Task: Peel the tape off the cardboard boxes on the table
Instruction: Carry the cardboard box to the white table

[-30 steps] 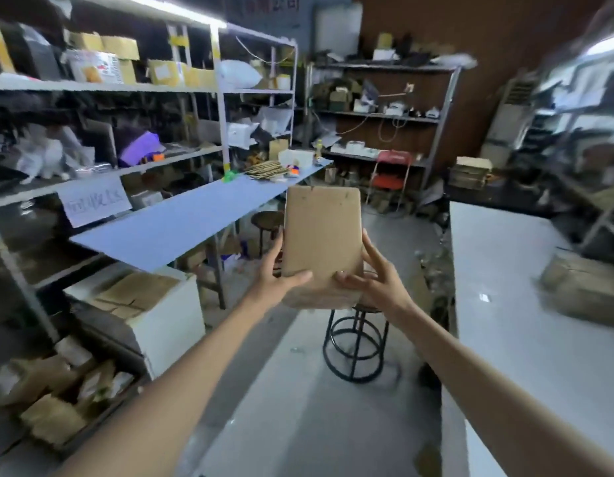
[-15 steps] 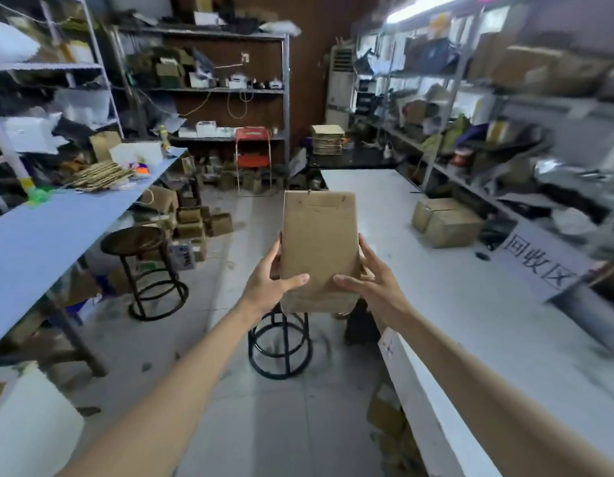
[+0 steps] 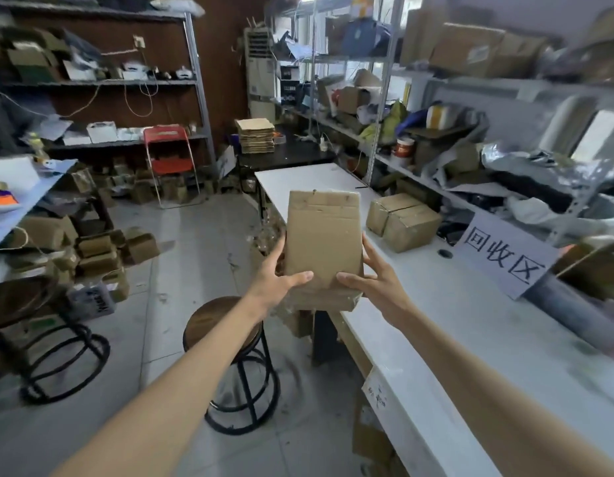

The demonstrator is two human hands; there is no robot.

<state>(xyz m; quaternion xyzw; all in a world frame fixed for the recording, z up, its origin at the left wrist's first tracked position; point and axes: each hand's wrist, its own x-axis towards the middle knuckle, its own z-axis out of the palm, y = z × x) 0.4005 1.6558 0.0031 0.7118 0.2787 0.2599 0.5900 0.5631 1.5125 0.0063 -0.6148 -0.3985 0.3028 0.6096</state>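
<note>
Brown cardboard box [image 3: 323, 242] stands upright in the air over the white counter's [image 3: 470, 321] near edge. The left hand [image 3: 274, 277] grips its lower left side and the right hand [image 3: 374, 280] its lower right, thumbs across the front. Two more boxes [image 3: 402, 222] sit on the counter beyond.

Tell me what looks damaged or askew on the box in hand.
The cardboard box, held upright between the left hand and right hand, looks crushed at its bottom end, with wrinkled clear tape bunched at the lower right corner.
</note>
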